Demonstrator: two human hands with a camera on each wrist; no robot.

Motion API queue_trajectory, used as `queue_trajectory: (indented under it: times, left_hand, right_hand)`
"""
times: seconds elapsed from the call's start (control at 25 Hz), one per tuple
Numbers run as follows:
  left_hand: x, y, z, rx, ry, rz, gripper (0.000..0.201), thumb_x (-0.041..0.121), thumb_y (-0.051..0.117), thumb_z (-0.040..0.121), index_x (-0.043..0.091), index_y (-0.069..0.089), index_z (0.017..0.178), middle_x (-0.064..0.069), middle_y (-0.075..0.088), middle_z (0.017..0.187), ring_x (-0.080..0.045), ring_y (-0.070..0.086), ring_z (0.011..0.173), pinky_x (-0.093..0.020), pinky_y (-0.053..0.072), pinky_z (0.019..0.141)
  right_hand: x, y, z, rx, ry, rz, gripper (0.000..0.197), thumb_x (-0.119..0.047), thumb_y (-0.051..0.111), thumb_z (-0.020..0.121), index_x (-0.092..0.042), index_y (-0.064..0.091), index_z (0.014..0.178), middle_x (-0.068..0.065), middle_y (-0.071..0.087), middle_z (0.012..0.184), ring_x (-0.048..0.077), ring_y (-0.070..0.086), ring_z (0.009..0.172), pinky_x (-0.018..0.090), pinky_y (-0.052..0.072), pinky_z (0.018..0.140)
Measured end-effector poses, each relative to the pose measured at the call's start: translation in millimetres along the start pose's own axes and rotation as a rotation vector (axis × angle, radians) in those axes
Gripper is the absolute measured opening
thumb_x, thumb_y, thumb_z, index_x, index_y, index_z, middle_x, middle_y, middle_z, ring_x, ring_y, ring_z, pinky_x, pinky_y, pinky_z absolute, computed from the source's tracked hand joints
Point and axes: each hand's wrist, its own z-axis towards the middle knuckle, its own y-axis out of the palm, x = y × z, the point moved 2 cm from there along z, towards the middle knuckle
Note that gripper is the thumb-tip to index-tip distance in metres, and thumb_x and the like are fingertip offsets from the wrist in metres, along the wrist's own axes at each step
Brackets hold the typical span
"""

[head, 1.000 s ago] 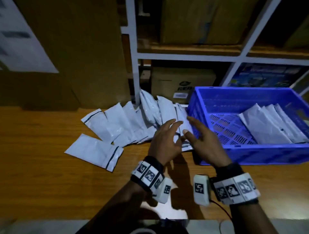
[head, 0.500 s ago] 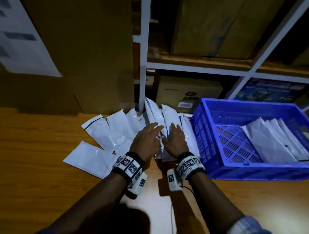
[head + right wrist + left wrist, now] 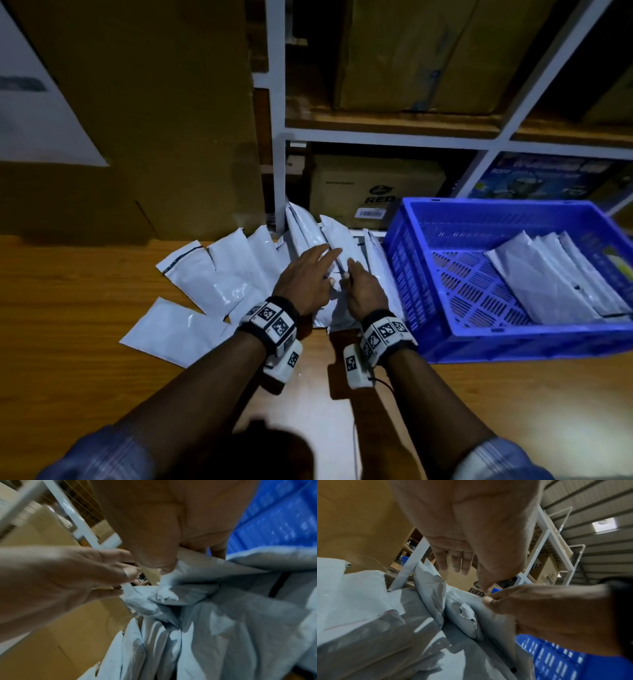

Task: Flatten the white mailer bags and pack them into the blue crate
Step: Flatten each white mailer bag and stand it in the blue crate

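Wooden table [image 3: 68,359]; shelf post [image 3: 275,164] behind mailer pile [image 3: 219,274].

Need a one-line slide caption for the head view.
Both hands, left hand and right hand, work a white mailer bag beside the partly filled blue crate.

left of pile: bare surface [image 3: 68,325], lower left frame, open
behind pile: white shelf post [image 3: 279,192] and cardboard box [image 3: 373,186] block
right: blue crate [image 3: 411,274] wall touches mailer bags [image 3: 219,274]
crate left half: open floor
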Motion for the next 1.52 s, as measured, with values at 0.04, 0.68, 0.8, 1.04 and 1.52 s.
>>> queue_trajectory:
  times: [0.04, 0.68, 0.8, 1.04, 1.52]
  left_hand:
    - [2, -2, 1, -0.004, 0.042, 0.030, 0.075, 0.012, 0.061, 0.091, 0.029, 0.027, 0.156, -0.001, 0.023, 0.164, -0.020, 0.021, 0.150, -0.037, 0.028, 0.119]
    - [50, 56, -133, 0.012, 0.181, 0.561, 0.048, 0.030, 0.070, 0.070, 0.027, 0.069, 0.118, 0.000, 0.070, 0.116, -0.028, 0.058, 0.106, -0.043, 0.031, 0.089]
    - [50, 91, -171, -0.043, 0.015, 0.562, 0.056, 0.033, 0.065, 0.076, 0.028, 0.061, 0.132, 0.002, 0.065, 0.127, -0.028, 0.053, 0.114, -0.047, 0.032, 0.094]
    - [62, 139, -224, -0.149, -0.265, 0.415, 0.070, 0.043, 0.054, 0.084, 0.031, 0.038, 0.151, 0.003, 0.044, 0.151, -0.025, 0.040, 0.131, -0.047, 0.033, 0.101]
    - [27, 156, -220, -0.075, -0.244, 0.286, 0.059, 0.055, 0.015, 0.103, 0.040, 0.000, 0.158, 0.008, -0.008, 0.167, -0.018, -0.011, 0.154, -0.043, -0.009, 0.122]
  right_hand:
    - [0, -5, -12, 0.025, -0.032, 0.018, 0.036, -0.024, 0.034, 0.102, -0.014, 0.051, 0.133, 0.013, 0.060, 0.126, 0.033, 0.057, 0.113, 0.047, 0.047, 0.094]
    - [49, -33, -200, -0.131, -0.309, -0.125, 0.052, -0.016, 0.044, 0.089, -0.019, 0.048, 0.140, 0.009, 0.052, 0.142, 0.029, 0.049, 0.130, 0.045, 0.043, 0.103]
    - [58, -10, -222, -0.338, -0.210, -0.232, 0.059, -0.038, 0.036, 0.098, -0.031, 0.023, 0.154, 0.001, 0.021, 0.162, 0.022, 0.021, 0.148, 0.047, 0.022, 0.117]
    - [81, 41, -248, -0.407, -0.186, -0.279, 0.058, -0.058, 0.012, 0.099, -0.050, -0.015, 0.150, -0.010, -0.023, 0.161, 0.022, -0.016, 0.150, 0.051, -0.005, 0.119]
    - [84, 58, -255, -0.259, -0.206, -0.273, 0.054, -0.053, 0.015, 0.102, -0.045, 0.000, 0.154, -0.011, -0.020, 0.161, 0.019, -0.020, 0.149, 0.047, -0.011, 0.118]
